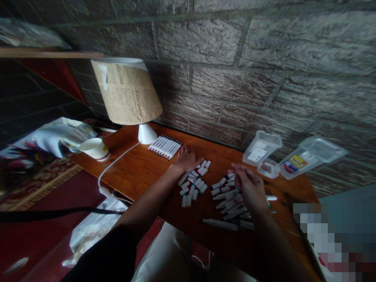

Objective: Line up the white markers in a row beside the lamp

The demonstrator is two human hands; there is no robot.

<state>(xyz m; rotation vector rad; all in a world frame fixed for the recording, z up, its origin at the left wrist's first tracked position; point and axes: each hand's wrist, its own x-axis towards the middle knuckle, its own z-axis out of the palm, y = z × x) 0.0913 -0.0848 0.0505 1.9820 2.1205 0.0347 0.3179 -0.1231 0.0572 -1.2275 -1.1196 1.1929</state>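
My left hand (187,158) lies low over the table with its fingers stretched out, between a neat row of capped markers (165,147) and a loose heap of white marker caps (193,182). My right hand (249,183) is above a spread of uncapped markers (230,203), its thumb and fingers pinched together. Whatever sits in that pinch is too small and dim to make out. One marker (220,224) lies apart at the near side of the spread, toward the table's front edge. The palm and wrist cover part of the markers on the right.
A lamp (129,94) with a printed shade stands at the back left, its white cord crossing the table. A paper cup (95,149) is at the left edge. Two clear plastic containers (261,147) (308,156) and a small clear lid (268,168) are at the back right, by the brick wall (202,90).
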